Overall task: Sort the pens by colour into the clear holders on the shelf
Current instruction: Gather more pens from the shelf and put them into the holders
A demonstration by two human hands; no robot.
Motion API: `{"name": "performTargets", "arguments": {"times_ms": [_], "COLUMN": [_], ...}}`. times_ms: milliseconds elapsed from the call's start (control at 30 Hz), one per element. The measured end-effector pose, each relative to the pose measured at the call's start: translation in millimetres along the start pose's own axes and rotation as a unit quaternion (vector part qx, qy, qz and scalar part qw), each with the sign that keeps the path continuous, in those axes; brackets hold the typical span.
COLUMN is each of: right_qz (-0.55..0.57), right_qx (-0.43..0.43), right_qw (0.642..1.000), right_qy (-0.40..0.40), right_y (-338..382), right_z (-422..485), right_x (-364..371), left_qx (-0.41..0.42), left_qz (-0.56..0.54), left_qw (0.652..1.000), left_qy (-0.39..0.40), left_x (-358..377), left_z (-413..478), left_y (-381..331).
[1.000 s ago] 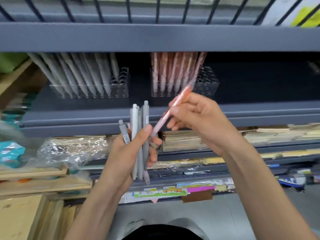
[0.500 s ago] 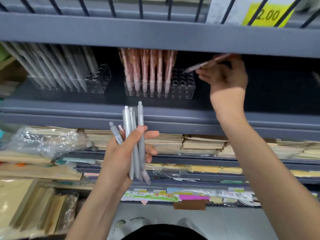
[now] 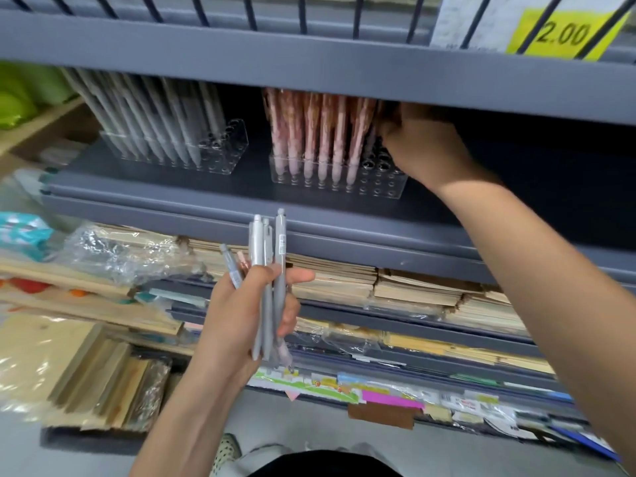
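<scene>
Meanwhile left hand [image 3: 241, 315] gripped grey pens [image 3: 266, 270]; right hand [image 3: 420, 142] curled over right holder [image 3: 378, 189], whether pinching anything could not be told.

Slate-grey metal shelf [image 3: 137, 204]. On it stand two clear holders: the left holder [image 3: 229, 149] carries pale grey pens [image 3: 161, 132], the right holder [image 3: 382, 187] pink pens [image 3: 323, 139]. The bunch of pens [image 3: 266, 242] gripped in the left hand [image 3: 237, 318] is pale grey, with one pink pen [image 3: 242, 261] among them. Above right, a yellow price tag [image 3: 564, 32] with black digits. Low down, a magenta label [image 3: 392, 398].
</scene>
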State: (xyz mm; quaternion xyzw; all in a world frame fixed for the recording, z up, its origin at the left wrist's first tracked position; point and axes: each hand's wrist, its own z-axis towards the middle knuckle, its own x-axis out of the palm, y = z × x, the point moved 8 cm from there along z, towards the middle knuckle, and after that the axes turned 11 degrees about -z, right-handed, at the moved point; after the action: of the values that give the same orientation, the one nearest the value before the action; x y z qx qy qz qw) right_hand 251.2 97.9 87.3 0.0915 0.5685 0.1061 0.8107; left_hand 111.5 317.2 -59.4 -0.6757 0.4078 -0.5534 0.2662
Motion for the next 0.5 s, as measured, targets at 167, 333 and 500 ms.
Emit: {"name": "performTargets", "arguments": {"times_ms": [167,333,500], "right_qz": [-0.017,0.059,0.190], "right_qx": [0.050,0.082,0.118], "right_qw": [0.998,0.994,0.973], "right_qy": [0.042,0.031,-0.057], "right_y": [-6,-8,-10], "right_z": [1,-11,-50], "right_x": [4,-4,-20], "left_qx": [0.023,0.022,0.007], "left_qz": [-0.004,-0.020,-0.012], "left_qw": [1.000,0.999,0.996], "left_qy": [0.014,0.046,0.084], "left_x": [-1,5,11], "left_z": [-1,0,3], "left_y": [-10,-19,-22]}}
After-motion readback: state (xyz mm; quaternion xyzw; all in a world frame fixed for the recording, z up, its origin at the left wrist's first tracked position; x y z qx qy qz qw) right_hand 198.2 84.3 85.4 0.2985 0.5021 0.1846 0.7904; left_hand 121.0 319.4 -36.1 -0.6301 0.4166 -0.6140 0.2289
